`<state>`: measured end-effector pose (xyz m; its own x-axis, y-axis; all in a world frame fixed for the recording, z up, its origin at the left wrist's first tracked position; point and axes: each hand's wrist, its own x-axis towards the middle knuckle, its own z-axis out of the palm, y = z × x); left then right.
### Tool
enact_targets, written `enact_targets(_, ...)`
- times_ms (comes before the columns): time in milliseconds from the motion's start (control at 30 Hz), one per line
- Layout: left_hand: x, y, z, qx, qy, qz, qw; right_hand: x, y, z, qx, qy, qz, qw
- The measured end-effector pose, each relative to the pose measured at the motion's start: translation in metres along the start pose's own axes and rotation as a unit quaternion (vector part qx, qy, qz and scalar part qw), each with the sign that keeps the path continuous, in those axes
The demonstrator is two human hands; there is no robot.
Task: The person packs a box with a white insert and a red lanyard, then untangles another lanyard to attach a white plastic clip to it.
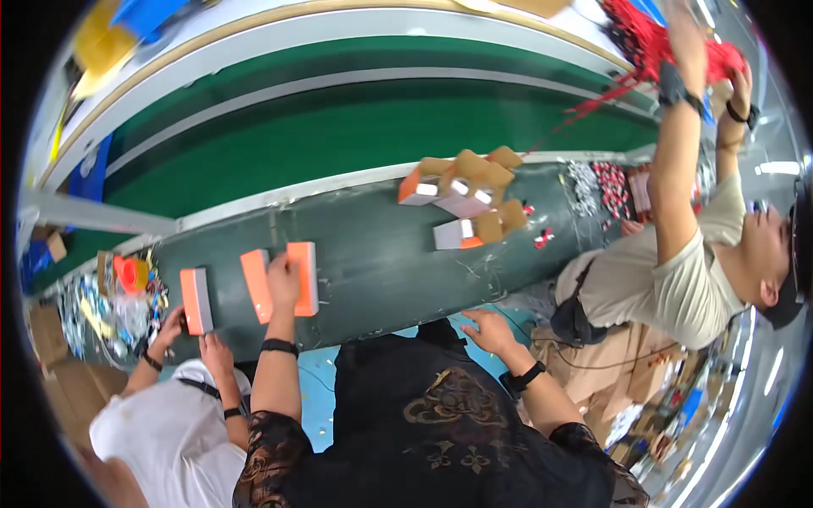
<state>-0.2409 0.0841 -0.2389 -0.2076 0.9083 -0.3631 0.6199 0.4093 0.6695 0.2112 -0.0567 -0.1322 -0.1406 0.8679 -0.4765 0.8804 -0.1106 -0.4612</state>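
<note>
My left hand (284,284) reaches over the dark conveyor belt, its fingers curled together between two orange-and-grey boxes. One box (255,284) lies slightly tilted to its left; another box (306,292) lies partly under its right side. What the fingers hold, if anything, is hidden. My right hand (491,330) is off the belt's near edge, fingers apart, holding nothing. On the left, a co-worker in white has both hands at a third orange box (196,301). Several open-flapped cartons (461,190) stand farther right on the belt.
The conveyor belt (364,279) runs across in front of me. Small red and silver parts (584,188) lie at its right end, plastic bags (127,305) at its left. A co-worker in beige lifts red straps (639,46) at the upper right. A shelf edge (356,25) spans the back.
</note>
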Motion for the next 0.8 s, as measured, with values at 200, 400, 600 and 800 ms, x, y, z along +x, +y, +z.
enact_targets(200, -0.035, 0.061, 0.017, 0.166, 0.176, 0.175, 0.954, 0.006, 0.036, 0.002, 0.154, 0.145, 0.097, 0.973)
enact_targets(400, -0.037, 0.002, 0.057, 0.277, 0.201, 0.127, 0.931, 0.066, 0.024, -0.013, 0.27, 0.18, 0.08, 0.943)
enact_targets(600, -0.064, 0.022, 0.033, 0.294, 0.277, 0.19, 0.895, 0.062, 0.101, -0.026, 0.239, 0.362, 0.158, 0.887)
enact_targets(800, -0.086, 0.123, 0.095, 0.099, -0.012, 0.324, 0.941, 0.105, 0.198, -0.053, 0.204, 0.523, 0.209, 0.801)
